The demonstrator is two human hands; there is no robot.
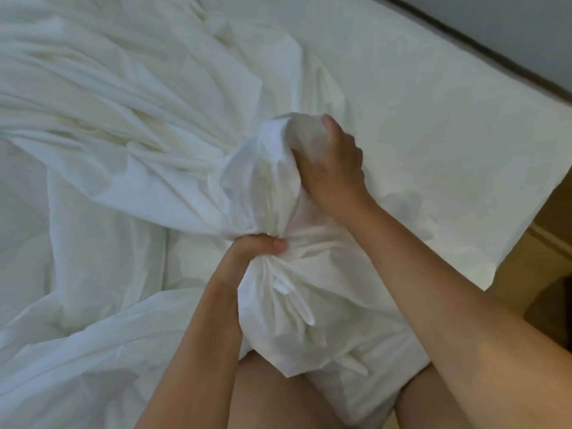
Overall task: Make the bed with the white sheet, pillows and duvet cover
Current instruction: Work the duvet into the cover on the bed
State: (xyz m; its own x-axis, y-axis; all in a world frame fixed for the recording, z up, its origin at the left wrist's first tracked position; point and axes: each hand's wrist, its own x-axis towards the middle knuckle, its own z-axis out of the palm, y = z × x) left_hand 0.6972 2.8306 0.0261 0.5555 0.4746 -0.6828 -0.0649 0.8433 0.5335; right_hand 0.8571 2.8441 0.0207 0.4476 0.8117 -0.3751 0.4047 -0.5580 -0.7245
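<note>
Across the mattress (pixel 418 97), left hand (pixel 247 258) and right hand (pixel 332 168) each grip the bunched duvet cover (pixel 257 193).

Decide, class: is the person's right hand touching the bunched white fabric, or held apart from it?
Touching. The head view shows the right hand with fingers curled over the top of the bunched white fabric, no gap between them.

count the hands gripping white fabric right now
2: left hand clutches a gathered bunch of white fabric near the bed edge; right hand grips its raised upper part.
</note>
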